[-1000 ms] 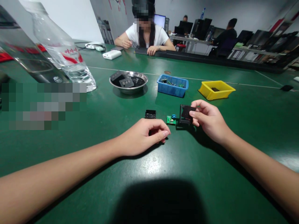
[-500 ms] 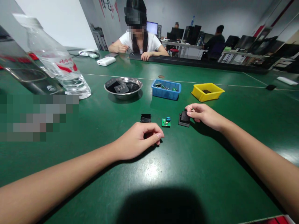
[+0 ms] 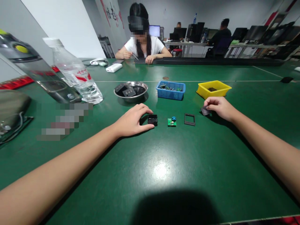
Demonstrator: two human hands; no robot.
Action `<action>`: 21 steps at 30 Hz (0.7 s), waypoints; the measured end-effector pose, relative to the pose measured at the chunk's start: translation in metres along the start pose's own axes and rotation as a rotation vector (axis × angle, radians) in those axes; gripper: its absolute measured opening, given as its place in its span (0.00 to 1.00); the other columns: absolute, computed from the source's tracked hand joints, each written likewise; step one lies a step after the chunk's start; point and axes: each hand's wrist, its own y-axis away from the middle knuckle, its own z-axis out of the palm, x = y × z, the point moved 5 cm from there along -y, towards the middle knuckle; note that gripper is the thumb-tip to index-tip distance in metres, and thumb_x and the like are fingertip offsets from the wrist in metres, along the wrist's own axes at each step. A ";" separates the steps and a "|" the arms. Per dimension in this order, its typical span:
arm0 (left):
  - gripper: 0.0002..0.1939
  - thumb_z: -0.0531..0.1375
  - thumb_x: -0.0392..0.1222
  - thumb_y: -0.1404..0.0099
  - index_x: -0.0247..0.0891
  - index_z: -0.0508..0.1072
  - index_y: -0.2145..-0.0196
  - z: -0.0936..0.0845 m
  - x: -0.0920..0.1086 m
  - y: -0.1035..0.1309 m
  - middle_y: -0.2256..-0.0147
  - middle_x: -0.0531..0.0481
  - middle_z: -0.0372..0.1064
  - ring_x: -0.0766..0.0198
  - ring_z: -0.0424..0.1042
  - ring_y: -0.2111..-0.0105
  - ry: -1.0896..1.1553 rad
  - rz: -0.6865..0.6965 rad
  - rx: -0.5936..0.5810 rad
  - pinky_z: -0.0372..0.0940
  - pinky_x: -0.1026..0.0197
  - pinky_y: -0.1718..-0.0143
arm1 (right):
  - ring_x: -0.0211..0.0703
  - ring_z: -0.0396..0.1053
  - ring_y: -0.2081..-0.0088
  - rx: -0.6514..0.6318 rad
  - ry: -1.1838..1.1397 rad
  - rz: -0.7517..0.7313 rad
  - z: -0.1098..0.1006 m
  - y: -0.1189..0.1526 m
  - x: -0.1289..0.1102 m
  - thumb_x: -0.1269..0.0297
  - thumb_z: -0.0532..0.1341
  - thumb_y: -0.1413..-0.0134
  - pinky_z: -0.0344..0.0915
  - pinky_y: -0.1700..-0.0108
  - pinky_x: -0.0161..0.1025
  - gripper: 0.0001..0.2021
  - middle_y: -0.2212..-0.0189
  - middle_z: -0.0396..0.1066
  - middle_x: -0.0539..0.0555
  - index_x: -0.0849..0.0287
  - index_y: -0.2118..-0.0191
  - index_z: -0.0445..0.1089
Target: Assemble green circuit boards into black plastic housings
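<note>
My left hand (image 3: pixel 133 120) is at a small black plastic case (image 3: pixel 152 120), thumb on its near side and fingers on its far side. The case is open-topped and rests on the table. To its right lies a green circuit board (image 3: pixel 172 122) with a blue component on it. Beyond that is a flat, square black frame (image 3: pixel 189 119) with an open middle. My right hand (image 3: pixel 219 107) pinches a thin dark plate (image 3: pixel 205 111), tilted, just above or at the table in front of the yellow bin (image 3: pixel 214 92). My fingers hide part of the plate.
Behind the parts stand a metal bowl (image 3: pixel 131 99) of black plates and a blue bin (image 3: pixel 170 94) of circuit boards. Bottles (image 3: pixel 81 76) and a bag (image 3: pixel 12 109) are at left. A white power bank (image 3: pixel 114 67) lies farther back, near a seated person (image 3: pixel 144 47).
My right hand has moved right, taking the dark piece off the black frame, which stays behind. My left hand has opened out and moved up to the black case. The view has shifted slightly.
</note>
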 end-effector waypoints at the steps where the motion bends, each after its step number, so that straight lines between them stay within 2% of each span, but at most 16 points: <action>1: 0.21 0.62 0.57 0.34 0.37 0.73 0.52 0.001 0.002 0.000 0.53 0.41 0.72 0.50 0.73 0.51 0.008 -0.001 0.002 0.69 0.46 0.46 | 0.41 0.67 0.74 0.016 0.024 -0.011 0.001 0.000 0.000 0.61 0.68 0.60 0.63 0.69 0.38 0.07 0.78 0.72 0.50 0.57 0.75 0.72; 4: 0.15 0.61 0.49 0.33 0.37 0.72 0.53 0.000 0.013 0.001 0.57 0.45 0.73 0.56 0.74 0.58 0.044 0.018 0.065 0.70 0.54 0.52 | 0.44 0.68 0.73 0.138 0.217 -0.085 -0.001 0.002 -0.004 0.58 0.66 0.53 0.64 0.66 0.41 0.08 0.76 0.75 0.52 0.56 0.74 0.72; 7: 0.13 0.61 0.46 0.34 0.37 0.72 0.54 -0.001 0.021 0.002 0.59 0.47 0.73 0.59 0.74 0.60 0.051 0.052 0.090 0.70 0.57 0.54 | 0.46 0.70 0.72 0.276 0.489 -0.258 0.000 0.008 -0.021 0.58 0.62 0.47 0.65 0.65 0.44 0.09 0.73 0.76 0.54 0.55 0.73 0.71; 9: 0.13 0.62 0.45 0.34 0.37 0.71 0.55 -0.001 0.021 0.003 0.59 0.47 0.73 0.59 0.73 0.60 0.049 0.058 0.103 0.69 0.58 0.55 | 0.49 0.74 0.67 0.271 0.581 -0.397 0.012 0.016 -0.035 0.60 0.61 0.44 0.68 0.61 0.45 0.08 0.70 0.78 0.56 0.56 0.70 0.72; 12: 0.13 0.62 0.44 0.35 0.37 0.70 0.54 0.000 0.019 0.003 0.58 0.47 0.72 0.60 0.73 0.60 0.046 0.062 0.107 0.69 0.58 0.55 | 0.52 0.77 0.61 0.130 0.610 -0.588 0.048 0.033 -0.056 0.61 0.60 0.38 0.72 0.55 0.48 0.08 0.63 0.79 0.59 0.57 0.61 0.75; 14: 0.13 0.63 0.44 0.35 0.37 0.70 0.54 0.001 0.018 0.002 0.58 0.47 0.72 0.60 0.72 0.60 0.043 0.061 0.103 0.68 0.58 0.55 | 0.55 0.76 0.51 -0.055 0.612 -0.698 0.081 0.047 -0.068 0.62 0.60 0.36 0.72 0.48 0.51 0.11 0.54 0.79 0.62 0.59 0.52 0.75; 16: 0.14 0.63 0.44 0.35 0.37 0.70 0.54 0.002 0.018 0.002 0.58 0.47 0.72 0.60 0.72 0.60 0.042 0.058 0.101 0.68 0.59 0.55 | 0.58 0.73 0.44 -0.177 0.653 -0.725 0.109 0.060 -0.075 0.65 0.60 0.35 0.71 0.43 0.56 0.16 0.45 0.76 0.66 0.60 0.44 0.73; 17: 0.13 0.63 0.43 0.35 0.37 0.70 0.54 0.002 0.018 0.002 0.58 0.47 0.72 0.61 0.72 0.60 0.042 0.058 0.101 0.68 0.59 0.55 | 0.58 0.73 0.44 -0.211 0.643 -0.732 0.119 0.065 -0.078 0.67 0.59 0.35 0.71 0.44 0.56 0.16 0.45 0.75 0.66 0.60 0.44 0.72; 19: 0.13 0.63 0.43 0.35 0.37 0.70 0.54 0.003 0.018 0.003 0.58 0.47 0.72 0.61 0.72 0.60 0.045 0.060 0.098 0.68 0.59 0.55 | 0.52 0.75 0.48 -0.333 0.545 -0.786 0.132 0.076 -0.084 0.70 0.58 0.34 0.73 0.46 0.50 0.11 0.50 0.77 0.63 0.59 0.50 0.73; 21: 0.13 0.63 0.43 0.34 0.37 0.70 0.54 0.003 0.019 0.003 0.58 0.47 0.72 0.61 0.72 0.60 0.049 0.061 0.096 0.68 0.59 0.55 | 0.48 0.76 0.51 -0.372 0.431 -0.844 0.133 0.084 -0.089 0.71 0.57 0.33 0.74 0.50 0.43 0.08 0.53 0.78 0.62 0.59 0.53 0.72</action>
